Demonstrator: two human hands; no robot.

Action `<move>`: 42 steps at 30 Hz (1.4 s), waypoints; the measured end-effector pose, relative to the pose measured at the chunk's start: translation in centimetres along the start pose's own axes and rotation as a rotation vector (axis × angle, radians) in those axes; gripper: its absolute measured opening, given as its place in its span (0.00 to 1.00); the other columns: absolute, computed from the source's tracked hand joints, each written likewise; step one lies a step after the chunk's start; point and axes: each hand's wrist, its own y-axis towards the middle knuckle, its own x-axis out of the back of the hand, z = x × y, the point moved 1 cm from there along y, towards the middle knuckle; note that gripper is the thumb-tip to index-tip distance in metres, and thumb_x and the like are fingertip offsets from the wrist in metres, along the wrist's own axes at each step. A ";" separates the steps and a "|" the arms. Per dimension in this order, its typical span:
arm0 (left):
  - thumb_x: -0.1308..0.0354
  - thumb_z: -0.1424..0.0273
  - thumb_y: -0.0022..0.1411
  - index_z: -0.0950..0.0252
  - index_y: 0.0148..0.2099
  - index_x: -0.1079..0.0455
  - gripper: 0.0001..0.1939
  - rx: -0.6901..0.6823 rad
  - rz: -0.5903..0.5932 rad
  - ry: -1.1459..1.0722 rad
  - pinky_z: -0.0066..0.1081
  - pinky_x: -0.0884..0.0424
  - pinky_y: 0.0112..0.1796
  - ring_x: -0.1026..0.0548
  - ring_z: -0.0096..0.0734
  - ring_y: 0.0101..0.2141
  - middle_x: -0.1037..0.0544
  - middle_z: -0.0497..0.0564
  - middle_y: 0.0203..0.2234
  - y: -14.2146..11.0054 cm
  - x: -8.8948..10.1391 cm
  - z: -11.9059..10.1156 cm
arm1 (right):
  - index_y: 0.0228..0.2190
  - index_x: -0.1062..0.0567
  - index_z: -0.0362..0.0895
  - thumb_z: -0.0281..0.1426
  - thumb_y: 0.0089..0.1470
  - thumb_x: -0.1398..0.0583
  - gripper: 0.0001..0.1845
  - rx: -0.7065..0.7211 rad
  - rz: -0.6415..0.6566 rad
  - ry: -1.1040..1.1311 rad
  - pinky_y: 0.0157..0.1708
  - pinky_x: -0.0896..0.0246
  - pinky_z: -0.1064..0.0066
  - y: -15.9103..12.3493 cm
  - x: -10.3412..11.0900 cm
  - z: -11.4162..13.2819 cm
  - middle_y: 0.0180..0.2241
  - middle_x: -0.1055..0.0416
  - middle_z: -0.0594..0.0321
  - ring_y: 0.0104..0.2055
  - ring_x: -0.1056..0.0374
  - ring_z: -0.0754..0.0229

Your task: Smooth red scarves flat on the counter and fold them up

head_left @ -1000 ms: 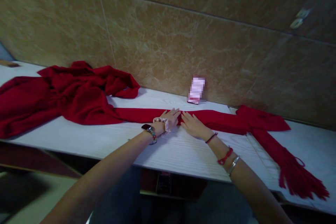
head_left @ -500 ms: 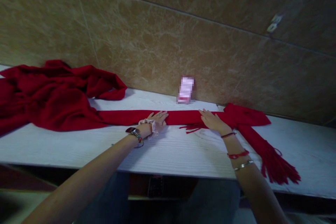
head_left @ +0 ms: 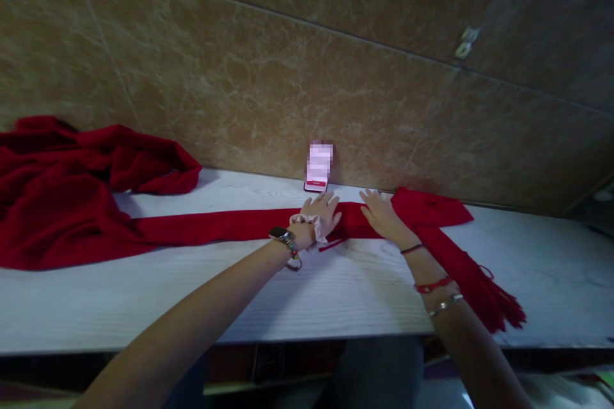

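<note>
A long red scarf (head_left: 215, 225) lies stretched along a white wood-grain table (head_left: 307, 294). Its bulk is bunched at the left, and its fringed end hangs toward the front edge at the right. My left hand (head_left: 322, 214) rests flat on the folded strip, fingers spread. Beside it, my right hand (head_left: 382, 214) also presses flat on the scarf, fingers apart, just left of a folded bump of cloth. Both hands lie palm down and hold nothing. Loose red fringe strands show on the table between my wrists.
A small pink-and-white phone-like object (head_left: 318, 167) leans against the brown marble wall (head_left: 288, 77) right behind my hands. The table's front edge runs across the lower part of the view, with a dark gap below it.
My left hand has slid right along the scarf toward the right hand, which stayed on the cloth. The view has shifted, so the bunched cloth sits further left.
</note>
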 end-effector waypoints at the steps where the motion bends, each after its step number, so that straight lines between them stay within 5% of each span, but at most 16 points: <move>1: 0.57 0.60 0.64 0.62 0.59 0.48 0.23 -0.032 0.013 -0.012 0.45 0.44 0.52 0.45 0.42 0.56 0.46 0.55 0.58 0.3 -0.5 -0.8 | 0.57 0.47 0.40 0.34 0.58 0.59 0.26 0.049 0.029 0.030 0.54 0.56 0.49 0.1 -0.3 0.6 0.60 0.53 0.51 0.61 0.58 0.49; 5: 0.60 0.55 0.63 0.61 0.63 0.55 0.29 -0.139 0.137 -0.034 0.43 0.50 0.55 0.54 0.41 0.59 0.54 0.52 0.61 -0.2 -2.2 -1.8 | 0.58 0.49 0.43 0.36 0.59 0.61 0.26 0.050 0.147 0.105 0.54 0.57 0.50 -0.4 -1.3 0.1 0.60 0.53 0.55 0.61 0.56 0.52; 10: 0.61 0.56 0.64 0.62 0.63 0.58 0.29 -0.124 0.191 -0.011 0.43 0.54 0.56 0.56 0.38 0.60 0.57 0.51 0.61 -1.1 -2.1 -1.3 | 0.57 0.47 0.42 0.34 0.59 0.60 0.26 -0.192 0.230 0.043 0.54 0.57 0.47 -1.6 -1.1 -3.5 0.60 0.52 0.54 0.61 0.56 0.50; 13: 0.62 0.56 0.64 0.63 0.64 0.59 0.30 -0.103 0.192 -0.014 0.43 0.53 0.56 0.55 0.37 0.59 0.56 0.51 0.61 -1.3 -1.8 -1.3 | 0.57 0.47 0.35 0.34 0.58 0.57 0.27 -0.306 0.088 -0.032 0.53 0.57 0.46 -1.8 -0.4 -4.0 0.59 0.50 0.47 0.60 0.55 0.46; 17: 0.62 0.55 0.64 0.66 0.64 0.60 0.32 -0.078 0.176 -0.017 0.42 0.51 0.55 0.52 0.36 0.59 0.53 0.53 0.60 -1.5 -1.9 -0.7 | 0.57 0.49 0.34 0.34 0.58 0.58 0.28 -0.131 -0.174 0.009 0.55 0.61 0.49 -1.0 0.2 -1.7 0.59 0.52 0.46 0.61 0.60 0.49; 22: 0.61 0.55 0.63 0.67 0.63 0.56 0.32 -0.034 0.177 -0.019 0.40 0.51 0.55 0.51 0.37 0.59 0.50 0.55 0.60 -1.8 -1.7 -0.1 | 0.58 0.49 0.43 0.35 0.59 0.61 0.26 0.196 0.049 0.163 0.55 0.55 0.55 -0.4 -0.6 1.5 0.59 0.50 0.53 0.60 0.55 0.57; 30: 0.58 0.55 0.61 0.60 0.61 0.50 0.28 0.053 0.177 -0.039 0.41 0.51 0.55 0.51 0.40 0.58 0.47 0.53 0.59 -2.1 -1.4 0.5 | 0.57 0.46 0.41 0.35 0.59 0.59 0.26 0.013 0.143 0.084 0.54 0.54 0.50 -0.8 -2.1 -1.4 0.59 0.51 0.52 0.60 0.55 0.52; 37: 0.62 0.53 0.62 0.65 0.62 0.52 0.31 0.049 0.213 -0.039 0.42 0.54 0.56 0.53 0.39 0.59 0.51 0.56 0.60 -2.1 -1.3 0.7 | 0.57 0.47 0.39 0.34 0.59 0.59 0.26 0.034 0.136 0.046 0.54 0.54 0.50 -0.8 -2.1 -1.3 0.59 0.52 0.52 0.60 0.56 0.52; 42: 0.59 0.57 0.63 0.68 0.61 0.50 0.29 0.004 0.263 0.032 0.41 0.54 0.56 0.53 0.39 0.59 0.49 0.57 0.59 -3.7 0.0 3.1 | 0.56 0.46 0.39 0.33 0.58 0.59 0.26 -0.012 0.166 0.007 0.54 0.53 0.53 -1.2 -1.9 -2.3 0.59 0.51 0.53 0.60 0.54 0.53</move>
